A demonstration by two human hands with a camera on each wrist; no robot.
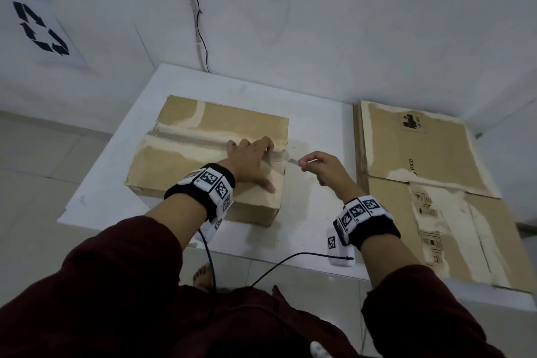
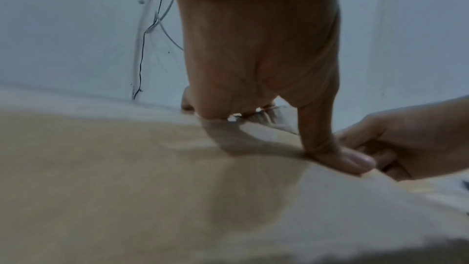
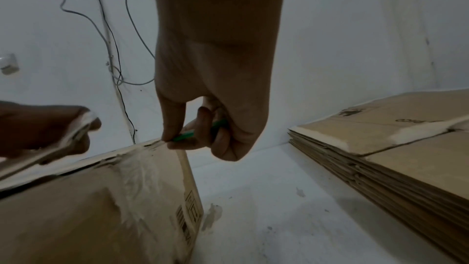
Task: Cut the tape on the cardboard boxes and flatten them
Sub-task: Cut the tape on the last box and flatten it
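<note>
A closed cardboard box (image 1: 186, 166) sits on the white table (image 1: 313, 212), with a clear tape seam (image 1: 186, 138) running along its top. My left hand (image 1: 258, 158) lies flat on the right end of the box top, fingers spread over the seam and thumb by the near right edge (image 2: 337, 158). My right hand (image 1: 305, 164) hovers just off the box's right edge and grips a small cutter (image 1: 293, 160) with a green handle (image 3: 203, 129). The blade points left at the tape end on the box's edge (image 3: 157, 144).
A stack of flattened cardboard boxes (image 1: 421, 154) lies on the table to the right (image 3: 393, 158), with a bare strip of table between it and the box. Cables (image 1: 200, 32) hang down the wall behind. A recycling sign (image 1: 40, 29) is on the left wall.
</note>
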